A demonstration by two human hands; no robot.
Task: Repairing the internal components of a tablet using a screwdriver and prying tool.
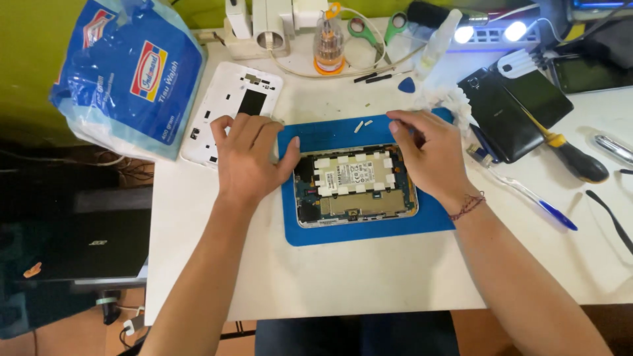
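An opened tablet (356,186) lies back-up on a blue work mat (369,231), its white battery and circuit boards exposed. My left hand (247,158) rests flat at the tablet's left edge, thumb against its corner. At the tablet's upper right corner sits my right hand (428,155), fingers curled and touching the frame; whether it pinches anything small I cannot tell. The tablet's white back cover (227,105) lies just left of the mat, behind my left hand.
A blue tissue pack (132,72) lies at the far left. Around the right side are a black device (521,112), a yellow-and-black screwdriver (567,148), a blue pen (534,198), a black pry tool (610,217) and tweezers (613,148). Scissors (376,29) and a screwdriver bit holder (328,43) stand at the back.
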